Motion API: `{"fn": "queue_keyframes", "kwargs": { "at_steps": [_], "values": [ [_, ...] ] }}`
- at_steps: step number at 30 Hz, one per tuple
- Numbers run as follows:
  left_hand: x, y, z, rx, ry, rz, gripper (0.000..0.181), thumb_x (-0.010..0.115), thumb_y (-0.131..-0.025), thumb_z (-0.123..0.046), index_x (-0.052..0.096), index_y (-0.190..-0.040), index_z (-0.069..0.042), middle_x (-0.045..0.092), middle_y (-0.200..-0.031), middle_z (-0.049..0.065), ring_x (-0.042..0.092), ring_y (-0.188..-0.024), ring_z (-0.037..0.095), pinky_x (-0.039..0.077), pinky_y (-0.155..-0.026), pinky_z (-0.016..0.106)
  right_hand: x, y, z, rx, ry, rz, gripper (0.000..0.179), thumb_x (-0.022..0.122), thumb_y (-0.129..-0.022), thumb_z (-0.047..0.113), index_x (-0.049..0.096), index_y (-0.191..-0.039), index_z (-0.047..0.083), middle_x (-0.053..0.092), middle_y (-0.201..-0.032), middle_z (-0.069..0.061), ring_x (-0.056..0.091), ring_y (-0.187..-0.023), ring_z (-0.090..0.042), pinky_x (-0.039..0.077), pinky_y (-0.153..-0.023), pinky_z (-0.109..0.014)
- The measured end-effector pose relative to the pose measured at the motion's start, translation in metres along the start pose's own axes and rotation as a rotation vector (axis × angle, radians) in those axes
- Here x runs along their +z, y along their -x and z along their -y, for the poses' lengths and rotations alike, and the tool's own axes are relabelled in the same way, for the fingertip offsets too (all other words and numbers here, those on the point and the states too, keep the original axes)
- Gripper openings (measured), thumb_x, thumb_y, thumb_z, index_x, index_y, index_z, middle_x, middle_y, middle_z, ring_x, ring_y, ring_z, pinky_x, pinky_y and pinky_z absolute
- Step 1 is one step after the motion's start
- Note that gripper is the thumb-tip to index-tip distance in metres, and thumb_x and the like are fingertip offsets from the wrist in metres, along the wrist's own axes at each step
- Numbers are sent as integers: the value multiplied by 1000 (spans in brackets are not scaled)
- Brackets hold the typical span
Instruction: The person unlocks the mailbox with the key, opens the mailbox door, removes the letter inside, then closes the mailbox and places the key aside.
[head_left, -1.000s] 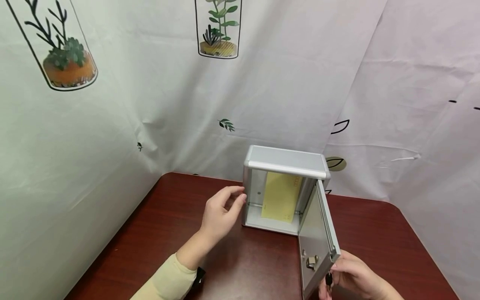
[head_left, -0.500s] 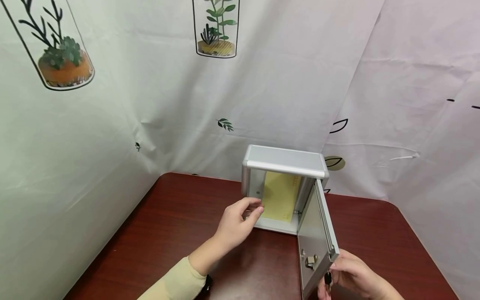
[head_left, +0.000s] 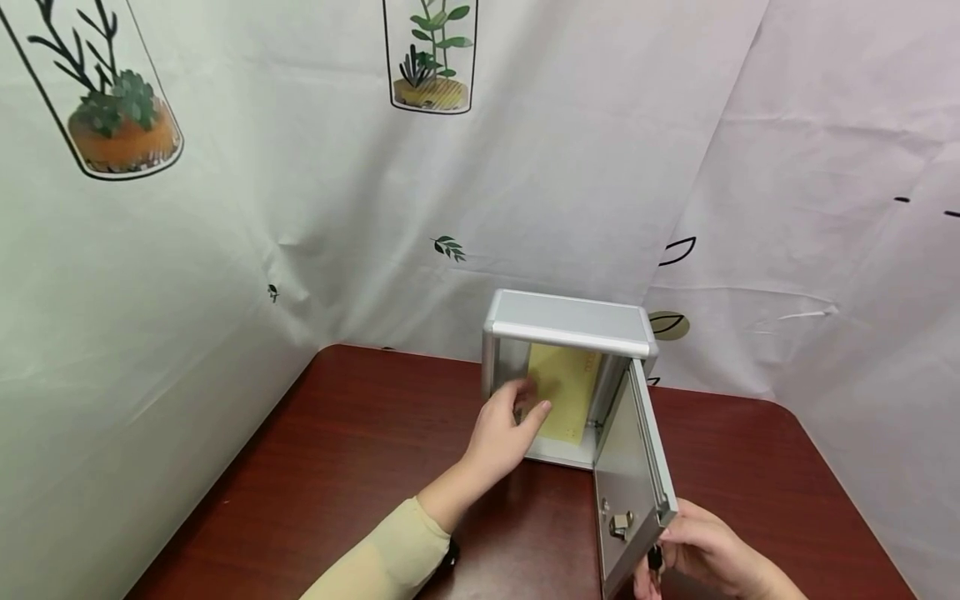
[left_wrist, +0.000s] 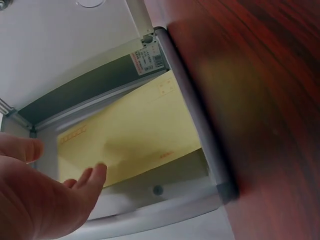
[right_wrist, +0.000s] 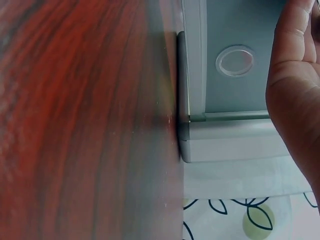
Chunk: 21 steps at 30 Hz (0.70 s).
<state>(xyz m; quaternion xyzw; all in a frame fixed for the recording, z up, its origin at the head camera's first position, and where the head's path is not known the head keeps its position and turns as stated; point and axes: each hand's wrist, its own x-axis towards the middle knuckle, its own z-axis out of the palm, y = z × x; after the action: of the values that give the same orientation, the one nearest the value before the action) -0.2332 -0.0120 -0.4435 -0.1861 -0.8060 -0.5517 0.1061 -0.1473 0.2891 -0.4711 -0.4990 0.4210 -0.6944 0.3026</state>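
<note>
A silver metal box (head_left: pixel 570 319) stands on the table with its door (head_left: pixel 633 475) swung out. Inside it a yellow envelope (head_left: pixel 562 392) leans upright against the back. My left hand (head_left: pixel 501 433) reaches into the box opening, its fingers spread and loosely bent. The left wrist view puts these fingers (left_wrist: pixel 92 187) close to the envelope (left_wrist: pixel 130 132), not visibly gripping it. At the door's outer side, my right hand (head_left: pixel 708 546) pinches a black key (head_left: pixel 655 557) by the lock; the door partly hides this grip. The right wrist view shows mainly its palm (right_wrist: pixel 297 75).
The dark red wooden table (head_left: pixel 360 433) extends on both sides of the box. White patterned cloth (head_left: pixel 555 150) hangs behind and at the sides. A metal lock latch (head_left: pixel 621 525) sticks out from the door's inner face.
My left hand has moved right, from beside the box's left edge into its opening by the envelope. My right hand and the door have stayed nearly still.
</note>
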Motion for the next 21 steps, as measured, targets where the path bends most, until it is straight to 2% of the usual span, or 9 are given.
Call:
{"fn": "queue_keyframes", "kwargs": {
  "at_steps": [5,10,15,21],
  "values": [
    [10,-4,-2,-21,-65,-66,65,74,-106,-34,56,-155,4,62,-151,24,60,-141,42,48,-117,60,-1,2,-1,5,14,-8,47,11,-101,-14,48,-125,-28,65,-101,-50,50,-69,-59,62,-70,-66],
    [17,-9,-2,-57,-31,-109,76,75,-104,-35,47,-163,3,55,-158,26,53,-148,44,45,-121,62,-2,4,-2,18,6,-19,49,10,-102,-12,51,-124,-29,67,-104,-48,52,-72,-57,64,-76,-62],
    [23,-16,0,-122,11,-141,83,76,-103,-38,42,-167,3,56,-159,25,52,-149,43,44,-122,61,-3,6,-2,16,-17,-21,48,9,-102,-14,46,-128,-30,67,-107,-49,59,-79,-55,66,-83,-57],
    [27,-23,6,-164,33,-139,85,76,-103,-39,41,-166,7,57,-157,28,54,-147,46,45,-121,62,-2,5,-2,10,-37,-24,49,8,-101,-14,43,-132,-29,67,-109,-50,67,-88,-48,66,-92,-49]
  ]
}}
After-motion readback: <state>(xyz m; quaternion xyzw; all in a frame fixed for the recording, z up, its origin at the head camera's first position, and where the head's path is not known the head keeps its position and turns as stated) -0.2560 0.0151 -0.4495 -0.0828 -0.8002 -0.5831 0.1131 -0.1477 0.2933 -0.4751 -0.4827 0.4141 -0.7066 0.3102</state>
